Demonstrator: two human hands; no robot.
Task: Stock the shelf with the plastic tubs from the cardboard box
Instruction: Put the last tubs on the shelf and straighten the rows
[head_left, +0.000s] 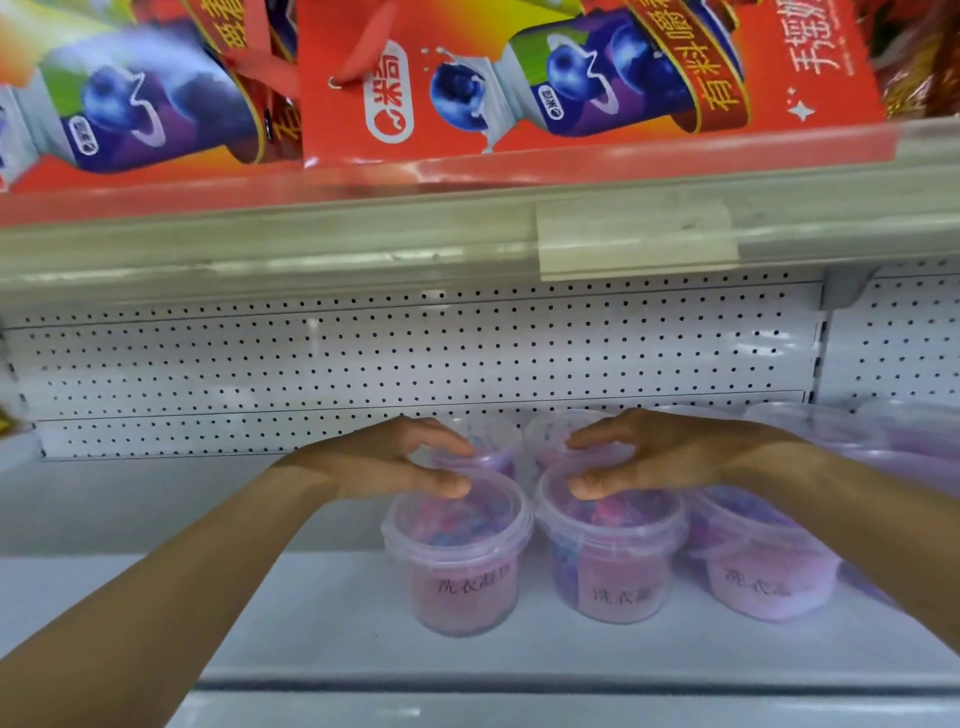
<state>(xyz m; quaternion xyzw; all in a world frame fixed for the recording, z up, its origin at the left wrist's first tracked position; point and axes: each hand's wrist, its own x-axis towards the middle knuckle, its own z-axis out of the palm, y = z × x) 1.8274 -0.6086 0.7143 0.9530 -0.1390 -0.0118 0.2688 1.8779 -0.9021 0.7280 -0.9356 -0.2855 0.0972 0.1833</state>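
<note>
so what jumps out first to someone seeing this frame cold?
The two bare hands at centre: the left hand and right hand each curl over the lid of a clear plastic tub, the left tub and middle tub in the front row on the white shelf. Next, the bright red blueberry drink cartons tilted on the shelf above.

A shop: a white metal shelf (322, 587) with a pegboard back panel (415, 358), a price-tag strip (636, 239) above it, and red packaged goods (571, 78) higher still.
</note>
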